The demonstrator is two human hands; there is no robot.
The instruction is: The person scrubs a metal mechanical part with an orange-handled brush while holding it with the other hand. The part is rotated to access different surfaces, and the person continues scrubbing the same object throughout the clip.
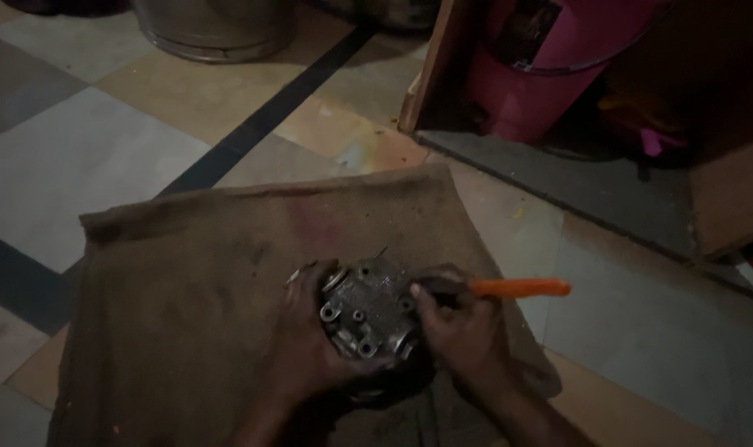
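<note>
Burlap mat point(186, 273) on tiles: left hand point(306, 348) grips metal part point(368, 313); right hand point(463, 331) clasps orange-handled tool point(517, 288).

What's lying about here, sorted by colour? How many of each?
Grey metal: 2, the engine part held by the left hand, and the metal tub.
Orange: 1, the tool handle in the right hand.
Brown: 1, the sackcloth mat.
Pink: 1, the plastic bucket.
Total: 5

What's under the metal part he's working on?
A brown burlap cloth spread over the tiled floor. The metal part and both hands cover the spot directly beneath, so nothing else shows there.
</note>
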